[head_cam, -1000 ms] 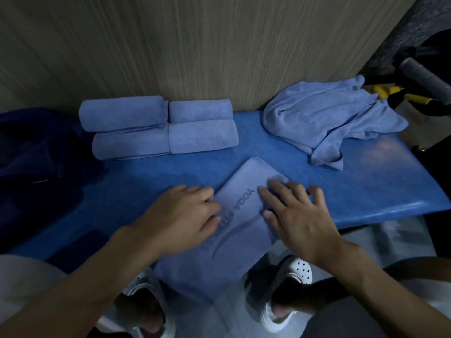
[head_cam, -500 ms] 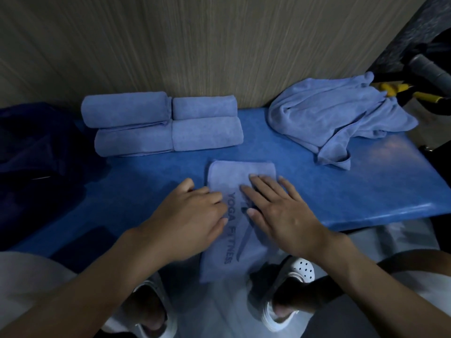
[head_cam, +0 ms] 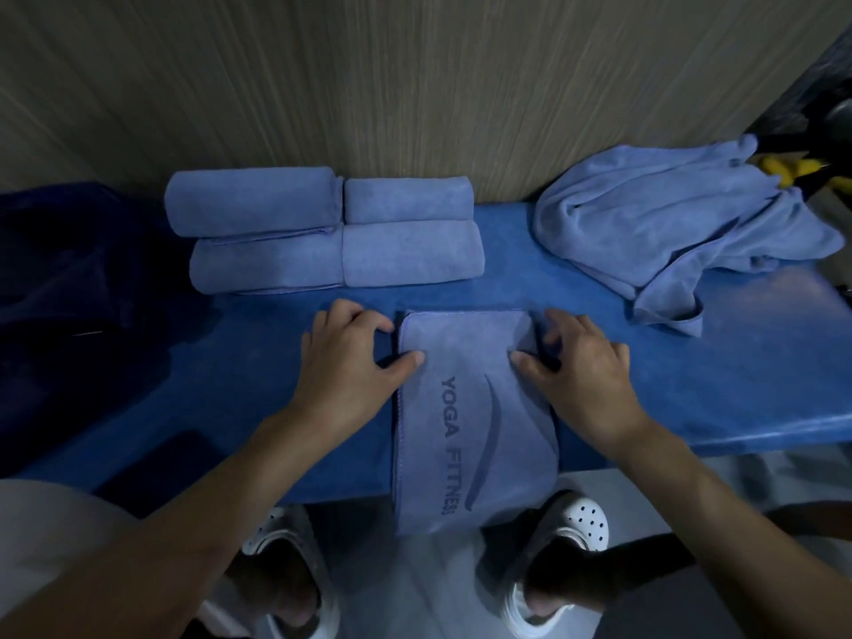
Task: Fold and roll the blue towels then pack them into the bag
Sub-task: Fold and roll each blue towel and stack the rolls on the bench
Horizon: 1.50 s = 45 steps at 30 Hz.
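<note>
A folded blue towel (head_cam: pixel 470 408) printed "YOGA FITNESS" lies lengthwise on the blue bench (head_cam: pixel 691 375), its near end hanging over the front edge. My left hand (head_cam: pixel 355 366) pinches the towel's far left corner, thumb on top and fingers curled at the edge. My right hand (head_cam: pixel 581 366) pinches the far right corner the same way. Several rolled blue towels (head_cam: pixel 322 232) lie in two rows against the wall at the back left. A heap of unfolded blue towels (head_cam: pixel 668 223) sits at the back right. A dark blue bag (head_cam: pixel 69 279) lies at the left.
A wooden wall (head_cam: pixel 415 85) backs the bench. Yellow and black gear (head_cam: pixel 793 168) stands past the bench's right end. My white perforated shoes (head_cam: pixel 567 537) are on the grey floor below the front edge.
The towel has been turned straight, square to the bench edge. Both hands slid from resting flat on its middle out to its far corners and now pinch them.
</note>
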Each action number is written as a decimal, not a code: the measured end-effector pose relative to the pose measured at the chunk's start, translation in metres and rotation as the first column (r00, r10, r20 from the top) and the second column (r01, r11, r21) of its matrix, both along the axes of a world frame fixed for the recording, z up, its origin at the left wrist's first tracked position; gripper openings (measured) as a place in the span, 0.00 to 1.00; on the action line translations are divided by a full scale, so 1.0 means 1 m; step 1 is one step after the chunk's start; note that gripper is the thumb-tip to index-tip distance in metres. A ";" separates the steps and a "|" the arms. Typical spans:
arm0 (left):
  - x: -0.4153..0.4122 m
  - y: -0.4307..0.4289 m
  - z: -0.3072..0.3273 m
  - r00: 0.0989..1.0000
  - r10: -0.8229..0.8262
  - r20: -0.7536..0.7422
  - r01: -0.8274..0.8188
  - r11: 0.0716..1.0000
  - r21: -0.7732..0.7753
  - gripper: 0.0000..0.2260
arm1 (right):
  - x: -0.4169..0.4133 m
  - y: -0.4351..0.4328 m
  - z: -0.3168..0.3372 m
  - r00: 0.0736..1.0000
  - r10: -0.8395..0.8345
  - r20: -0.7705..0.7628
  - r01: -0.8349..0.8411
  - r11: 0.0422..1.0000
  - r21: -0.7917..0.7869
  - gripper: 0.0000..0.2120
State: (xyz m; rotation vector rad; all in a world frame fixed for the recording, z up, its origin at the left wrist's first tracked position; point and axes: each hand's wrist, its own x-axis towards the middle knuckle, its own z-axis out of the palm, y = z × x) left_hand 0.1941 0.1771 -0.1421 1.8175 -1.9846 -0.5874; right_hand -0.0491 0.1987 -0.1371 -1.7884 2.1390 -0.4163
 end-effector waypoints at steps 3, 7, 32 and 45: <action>-0.005 0.000 -0.002 1.000 0.012 -0.015 -0.011 0.999 0.041 0.19 | -0.002 -0.005 0.003 0.996 -0.004 0.091 0.001 1.000 0.030 0.12; -0.007 -0.002 -0.001 0.997 0.035 -0.064 -0.030 0.997 0.074 0.16 | -0.001 -0.006 0.008 0.984 -0.025 0.176 0.016 0.998 0.053 0.11; -0.011 -0.007 0.017 0.684 0.196 -0.703 0.040 0.952 0.304 0.02 | -0.009 -0.008 0.017 0.615 -0.061 0.786 0.049 0.998 0.039 0.06; -0.001 -0.004 0.012 0.822 -0.289 -0.490 0.288 0.954 -0.078 0.13 | -0.022 -0.005 0.002 0.787 0.398 0.472 -0.226 0.897 -0.379 0.04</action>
